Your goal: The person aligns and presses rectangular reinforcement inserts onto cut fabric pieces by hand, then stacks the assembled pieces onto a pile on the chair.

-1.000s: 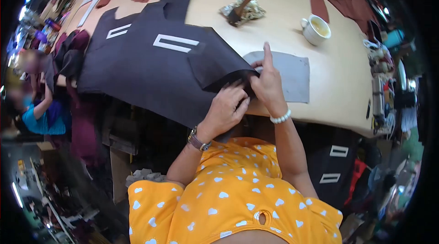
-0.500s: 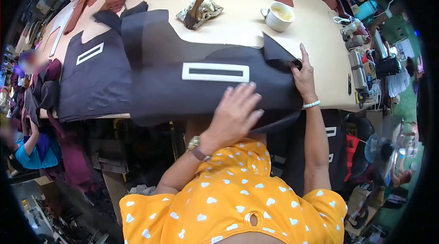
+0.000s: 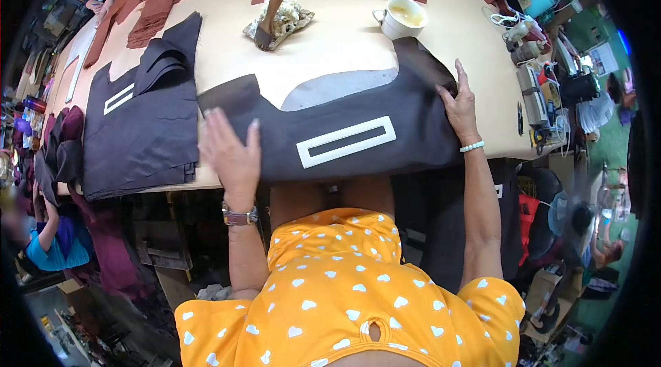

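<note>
A dark cloth piece with a white rectangular frame on it lies along the table's front edge. My left hand, fingers spread and slightly blurred, is at the piece's left end; whether it touches the cloth is unclear. At the right end my right hand rests against the cloth edge, index finger stretched out and thumb apart. Beneath the piece a grey sheet shows in part. To the left lies a pile of dark cloth pieces with another white frame.
Behind the cloth, a brush rests on a crumpled, paste-smeared wrapper, and a white cup stands to its right. Rust-coloured cloth lies farther back. Another person's hands are at the far left; a second person in blue sits lower left.
One dark piece has come off the pile and now lies flat to the right, over the grey sheet. My left hand has moved left; my right hand stays at the piece's right end.
</note>
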{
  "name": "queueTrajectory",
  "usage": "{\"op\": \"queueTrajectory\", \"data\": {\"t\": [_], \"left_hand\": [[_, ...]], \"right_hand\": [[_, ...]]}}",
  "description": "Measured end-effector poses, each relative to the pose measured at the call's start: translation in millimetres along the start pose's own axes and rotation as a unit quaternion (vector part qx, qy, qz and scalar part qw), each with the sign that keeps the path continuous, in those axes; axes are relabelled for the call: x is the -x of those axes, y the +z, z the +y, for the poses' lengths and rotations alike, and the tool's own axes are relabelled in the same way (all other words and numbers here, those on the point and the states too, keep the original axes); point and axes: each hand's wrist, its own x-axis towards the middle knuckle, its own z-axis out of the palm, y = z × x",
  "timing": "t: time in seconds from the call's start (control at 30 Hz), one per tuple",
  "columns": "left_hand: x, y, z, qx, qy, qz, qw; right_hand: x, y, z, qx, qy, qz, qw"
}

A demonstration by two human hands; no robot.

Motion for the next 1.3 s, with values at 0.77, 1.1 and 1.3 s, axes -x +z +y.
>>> {"op": "queueTrajectory", "data": {"t": [0.77, 1.1, 1.3], "left_hand": [[-69.4, 28.2, -17.2, 0.02, 0.122, 0.03, 0.992], [-67.4, 19.0, -12.2, 0.074, 0.054, 0.005, 0.996], [-67.4, 26.1, -17.6, 0.089, 0.084, 0.063, 0.99]], "right_hand": [[-17.7, 16.4, -1.7, 0.255, 0.116, 0.001, 0.96], [-104.4, 35.9, -43.6, 0.276, 0.009, -0.02, 0.961], [-143.6, 58.0, -64.3, 0.328, 0.085, -0.216, 0.916]]}}
